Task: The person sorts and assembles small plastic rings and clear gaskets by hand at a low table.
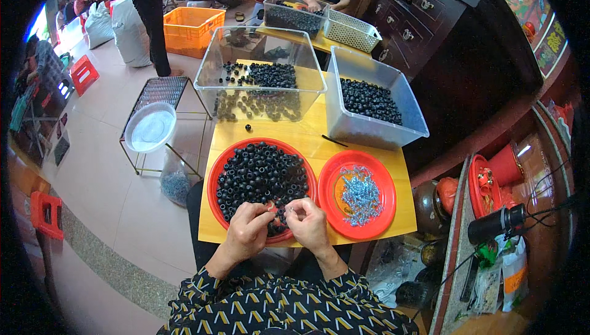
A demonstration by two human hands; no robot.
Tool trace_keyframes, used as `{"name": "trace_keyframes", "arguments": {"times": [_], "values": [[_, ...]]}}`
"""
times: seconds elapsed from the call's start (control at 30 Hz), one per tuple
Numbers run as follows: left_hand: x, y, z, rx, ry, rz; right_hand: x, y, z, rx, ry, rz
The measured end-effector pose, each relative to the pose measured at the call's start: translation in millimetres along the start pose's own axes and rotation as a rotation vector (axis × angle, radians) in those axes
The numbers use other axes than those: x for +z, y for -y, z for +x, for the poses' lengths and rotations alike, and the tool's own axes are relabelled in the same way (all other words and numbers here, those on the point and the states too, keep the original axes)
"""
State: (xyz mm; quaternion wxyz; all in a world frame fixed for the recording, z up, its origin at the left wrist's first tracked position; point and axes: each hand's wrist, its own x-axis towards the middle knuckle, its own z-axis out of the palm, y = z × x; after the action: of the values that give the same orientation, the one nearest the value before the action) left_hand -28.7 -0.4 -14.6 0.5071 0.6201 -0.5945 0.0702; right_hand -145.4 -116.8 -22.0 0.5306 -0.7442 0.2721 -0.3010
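My left hand and my right hand meet over the near edge of a red round tray. Both have their fingers drawn into a pinch; whatever sits between the fingertips is too small to make out. Heaped in that tray are many small black ring-like caps, hollow at one end. Just right of my right hand lies a red plate with a pile of tiny shiny bluish-clear pieces. One lone black cap rests on the yellow table beyond the tray.
Farther back stand a clear bin and a translucent bin, both holding black caps. Left of the table, a white round tub sits by a wire rack. Another person's hand reaches into a far bin. A dark cabinet borders the right.
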Motion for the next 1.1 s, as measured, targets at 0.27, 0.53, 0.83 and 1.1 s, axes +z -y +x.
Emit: {"name": "trace_keyframes", "arguments": {"times": [0.27,0.53,0.83,1.1], "values": [[1.3,1.9,-1.0,-0.023,-0.03,-0.059,2.6,-5.2,0.0,-0.059,-0.02,-0.035],[-0.1,1.0,-1.2,-0.043,-0.051,-0.049,3.8,2.0,0.0,-0.011,-0.032,-0.034],[1.7,0.6,3.4,-0.044,-0.058,-0.025,-1.1,-1.2,3.8,-0.158,-0.011,-0.115],[-0.6,-1.4,3.0,-0.04,-0.055,-0.034,-3.0,3.2,0.7,-0.16,0.01,-0.12]]}}
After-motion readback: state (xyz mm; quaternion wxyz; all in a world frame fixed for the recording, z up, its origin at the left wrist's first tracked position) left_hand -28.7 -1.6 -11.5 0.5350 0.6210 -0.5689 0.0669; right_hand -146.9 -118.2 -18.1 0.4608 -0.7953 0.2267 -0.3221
